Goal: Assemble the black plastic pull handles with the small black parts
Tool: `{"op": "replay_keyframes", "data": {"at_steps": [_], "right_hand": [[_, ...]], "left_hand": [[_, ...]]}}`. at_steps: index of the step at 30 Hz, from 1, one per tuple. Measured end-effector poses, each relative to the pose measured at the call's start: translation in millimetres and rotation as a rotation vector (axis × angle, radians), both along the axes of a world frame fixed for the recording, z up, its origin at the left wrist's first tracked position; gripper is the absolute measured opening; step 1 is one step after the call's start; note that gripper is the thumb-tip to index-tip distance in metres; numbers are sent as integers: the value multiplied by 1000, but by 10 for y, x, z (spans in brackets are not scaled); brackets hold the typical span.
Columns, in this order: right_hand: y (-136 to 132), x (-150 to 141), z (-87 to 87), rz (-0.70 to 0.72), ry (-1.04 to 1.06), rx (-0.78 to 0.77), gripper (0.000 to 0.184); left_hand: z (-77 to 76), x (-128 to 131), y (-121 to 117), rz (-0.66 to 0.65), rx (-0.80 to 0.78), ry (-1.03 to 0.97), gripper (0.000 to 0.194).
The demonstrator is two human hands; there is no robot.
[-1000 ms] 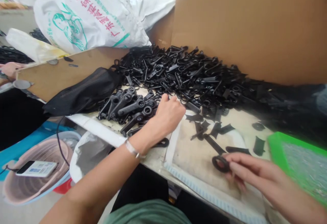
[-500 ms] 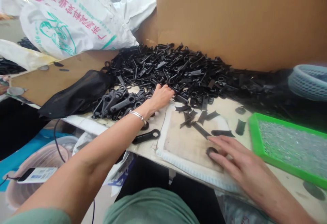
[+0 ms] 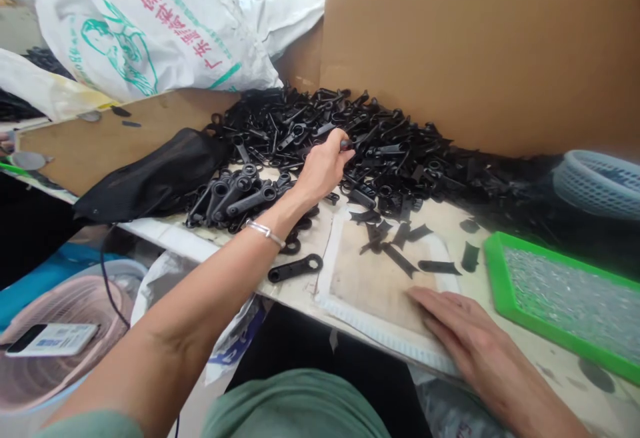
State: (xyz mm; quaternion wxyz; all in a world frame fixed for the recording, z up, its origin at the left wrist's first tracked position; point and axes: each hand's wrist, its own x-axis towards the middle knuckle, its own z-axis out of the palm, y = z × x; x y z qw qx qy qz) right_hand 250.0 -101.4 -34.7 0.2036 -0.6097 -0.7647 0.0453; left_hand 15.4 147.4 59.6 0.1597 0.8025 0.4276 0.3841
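My left hand (image 3: 326, 166) is over the front of a heap of black plastic parts (image 3: 300, 125), fingers pinched on a small black plastic part (image 3: 345, 146); only its end shows. My right hand (image 3: 467, 331) rests low at the right edge of a worn pad (image 3: 367, 285), fingers and thumb drawn together. Whatever lies under its fingers is hidden. Flat black pieces with notched ends (image 3: 399, 260) lie on and behind the pad. A long black handle-like part with a ring end (image 3: 296, 268) lies left of it, below a smaller pile of similar parts (image 3: 240, 195).
A green tray (image 3: 500, 291) of small clear or shiny bits stands at right, with a blue mesh basket (image 3: 595, 185) behind. Cardboard (image 3: 475, 45) walls the back. A printed white sack (image 3: 165, 31) stands at back left. A phone (image 3: 53, 340) lies in a pink basket (image 3: 107, 311) below.
My left hand has lifted slightly from the front of the heap and now pinches a black part. My right hand has moved slightly down; the dark round piece at its thumb is out of sight.
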Motion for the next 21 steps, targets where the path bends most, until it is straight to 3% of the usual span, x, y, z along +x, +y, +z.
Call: {"op": "replay_keyframes", "data": {"at_steps": [2, 6, 7, 9, 12, 15, 18, 21], "right_hand": [[-13, 16, -19, 27, -22, -6, 38], [-25, 15, -10, 13, -8, 87, 33], [-33, 12, -1, -16, 0, 87, 33], [-53, 1, 30, -75, 15, 54, 36], [-75, -62, 121, -171, 128, 34, 40], [-47, -212, 273, -252, 405, 51, 41], [43, -406, 421, -200, 581, 46, 35], [147, -560, 469, -123, 517, 149, 26]], "left_hand": [[69, -24, -271, -127, -108, -135, 22], [-51, -53, -1002, -575, -822, -425, 17], [-125, -48, -1174, -642, -1016, -501, 17], [-288, -20, -1446, -626, -1215, -696, 25], [-478, 40, -1655, -488, -1325, -834, 36], [-545, 82, -1704, -384, -1351, -871, 34], [-527, 98, -1708, -385, -1358, -916, 31], [-495, 100, -1711, -460, -1347, -970, 30]]}}
